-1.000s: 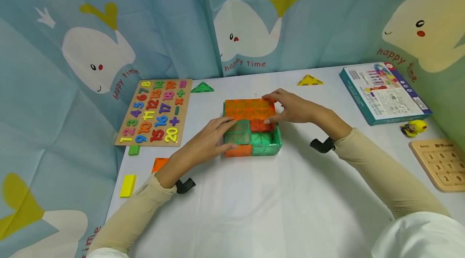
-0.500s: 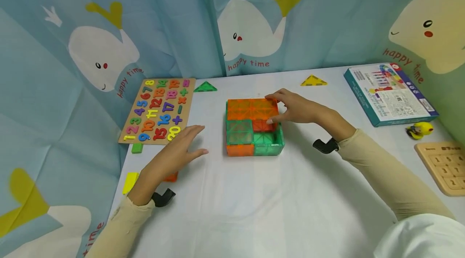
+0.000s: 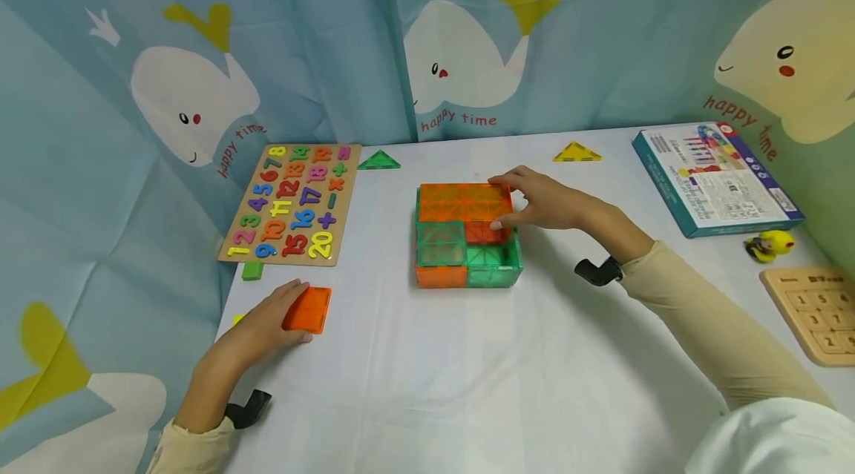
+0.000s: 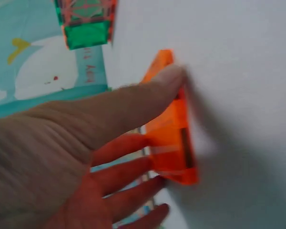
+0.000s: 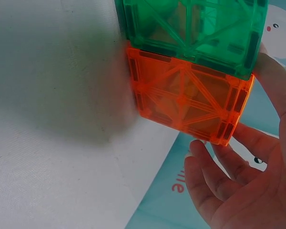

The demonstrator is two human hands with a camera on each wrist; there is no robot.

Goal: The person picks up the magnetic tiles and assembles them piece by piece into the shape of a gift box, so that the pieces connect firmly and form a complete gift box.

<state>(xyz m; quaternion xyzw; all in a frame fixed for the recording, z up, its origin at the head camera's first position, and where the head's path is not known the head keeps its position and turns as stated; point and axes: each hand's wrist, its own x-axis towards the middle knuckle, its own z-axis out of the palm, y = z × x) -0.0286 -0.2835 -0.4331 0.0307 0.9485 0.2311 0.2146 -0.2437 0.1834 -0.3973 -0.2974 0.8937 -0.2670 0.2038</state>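
A low box built of see-through orange, green and red magnetic tiles [image 3: 490, 277] stands mid-table; its top is open at the front right corner. My right hand [image 3: 544, 199] holds the box's right back part, thumb and index finger spread along the orange top. In the right wrist view the fingers lie at the edge of an orange side tile [image 5: 181, 95]. At the left, my left hand [image 3: 257, 333] pinches a loose orange square magnetic tile [image 3: 310, 309]. In the left wrist view the thumb lies on the edge of this tile [image 4: 169, 143], with fingers at its other side.
Behind the left hand lie a number board [image 3: 287, 207] and a small green block [image 3: 252, 271]. Triangular tiles, green [image 3: 379, 160] and yellow [image 3: 577, 153], lie at the back. A boxed toy [image 3: 721, 177], a yellow figure [image 3: 768, 244] and a wooden number board [image 3: 815, 311] are on the right.
My left hand has left the tile box, moved left and toward me, and taken hold of the loose orange tile. The right hand has stayed at the box.
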